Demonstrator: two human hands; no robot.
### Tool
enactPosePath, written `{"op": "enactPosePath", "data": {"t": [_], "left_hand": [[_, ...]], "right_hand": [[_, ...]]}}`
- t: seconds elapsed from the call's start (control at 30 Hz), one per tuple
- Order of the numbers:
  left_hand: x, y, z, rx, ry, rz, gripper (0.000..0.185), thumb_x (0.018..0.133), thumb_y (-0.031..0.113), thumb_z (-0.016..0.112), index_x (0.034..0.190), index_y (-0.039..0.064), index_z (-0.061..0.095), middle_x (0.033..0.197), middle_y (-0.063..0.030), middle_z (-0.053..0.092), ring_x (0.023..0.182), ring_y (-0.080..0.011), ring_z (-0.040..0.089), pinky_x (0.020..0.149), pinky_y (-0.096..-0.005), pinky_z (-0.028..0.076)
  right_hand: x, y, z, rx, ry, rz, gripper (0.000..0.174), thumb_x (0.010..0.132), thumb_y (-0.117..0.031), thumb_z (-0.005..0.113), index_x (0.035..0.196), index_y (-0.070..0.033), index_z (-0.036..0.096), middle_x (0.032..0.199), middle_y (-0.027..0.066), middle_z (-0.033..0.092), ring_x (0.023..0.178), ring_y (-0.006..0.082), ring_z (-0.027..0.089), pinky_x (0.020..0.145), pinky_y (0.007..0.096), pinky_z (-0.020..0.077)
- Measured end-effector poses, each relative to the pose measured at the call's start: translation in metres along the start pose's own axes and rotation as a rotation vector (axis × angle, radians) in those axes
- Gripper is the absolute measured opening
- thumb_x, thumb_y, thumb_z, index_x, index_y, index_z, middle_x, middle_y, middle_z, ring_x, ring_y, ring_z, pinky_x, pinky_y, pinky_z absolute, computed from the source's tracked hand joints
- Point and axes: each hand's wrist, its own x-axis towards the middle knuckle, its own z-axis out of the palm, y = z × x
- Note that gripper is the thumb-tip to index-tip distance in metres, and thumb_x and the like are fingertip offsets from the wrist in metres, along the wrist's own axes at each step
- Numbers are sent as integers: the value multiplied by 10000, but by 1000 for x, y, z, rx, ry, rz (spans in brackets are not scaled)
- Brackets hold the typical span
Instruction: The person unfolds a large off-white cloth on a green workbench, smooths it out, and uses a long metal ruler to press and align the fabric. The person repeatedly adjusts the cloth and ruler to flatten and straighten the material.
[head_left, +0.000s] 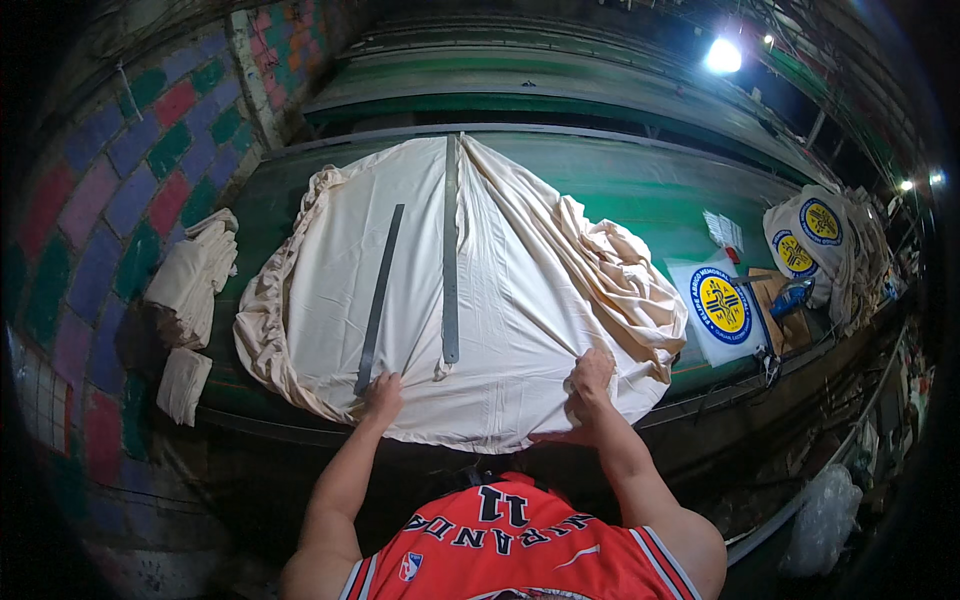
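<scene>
A large sheet of cream fabric (517, 300) lies spread over a green table, its sides bunched into ruffled folds. My right hand (592, 371) grips the fabric near the front edge, and creases fan out from the fingers. At the left front, my left hand (384, 397) pinches the cloth beside the lower end of a dark flat strip (381, 300). A longer grey metal straightedge (450, 247) lies on the cloth from the table's far edge towards me. Some cloth pokes out at its near end.
Folded cream cloth (196, 277) is stacked at the left, with a smaller folded pile (184, 386) nearer me. On the right lie a sheet with a round printed emblem (720, 307), a blue object (791, 296) and printed cloth pieces (817, 225). A painted block wall (135, 187) borders the left.
</scene>
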Motion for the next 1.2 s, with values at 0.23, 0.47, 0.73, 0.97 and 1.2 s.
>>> {"op": "enactPosePath", "data": {"t": [0.23,0.47,0.73,0.97,1.2], "left_hand": [[31,-6,-26,-70,97,-199,244,826,243,669,968,46,647,1046,-187,602,997,-388,580,886,-478,472],[58,-14,-15,124,316,-255,261,830,177,647,1051,41,621,1125,-185,567,1036,-390,558,904,-476,462],[114,57,30,-322,15,48,243,878,154,628,1065,-1,617,1059,-212,610,1070,-400,588,900,-468,486],[145,133,30,-69,-91,-206,548,846,200,684,1271,-72,470,1113,-265,615,1090,-366,626,942,-462,510],[186,130,17,-63,-348,-345,739,668,274,745,1261,-104,519,1191,-294,630,1106,-395,636,966,-410,517]], "right_hand": [[-4,-13,-14,46,94,30,170,781,-146,644,874,-4,652,882,193,647,841,364,646,735,506,487],[-35,-47,-24,325,25,-57,210,851,-178,671,919,-4,575,943,207,589,877,391,600,762,491,495],[-73,-71,-41,587,-13,-57,146,869,-155,655,891,-16,619,877,200,598,841,393,596,753,477,487],[-59,-18,-72,565,152,24,133,865,-132,662,860,0,644,824,188,622,765,369,614,710,443,496],[7,71,-89,602,231,188,142,859,-146,638,852,-6,664,826,187,646,792,335,636,747,432,497]]}}
